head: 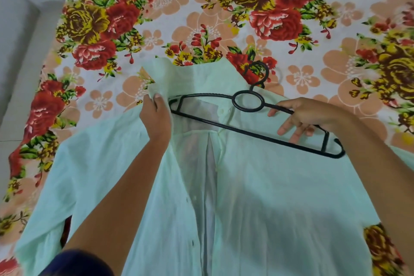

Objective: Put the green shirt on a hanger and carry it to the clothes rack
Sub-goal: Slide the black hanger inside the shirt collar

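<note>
The left hand [155, 116] pinches the green shirt [257, 186] at its collar, lifting it. The right hand [307, 119] grips the black hanger [224, 124] above the shirt.

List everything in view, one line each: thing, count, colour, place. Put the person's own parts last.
green shirt: one, pale green, spread open on the bed, collar at the far end.
hanger: one, black, over the shirt's collar area, hook pointing away.
bedsheet: one, white with red, yellow and peach flowers, under the shirt.
wall or floor: grey-white, far left beside the bed.
left hand: one, pinches the shirt's left collar edge and lifts it.
right hand: one, holds the hanger's right arm.
sleeve: one, dark blue, bottom left.
</note>
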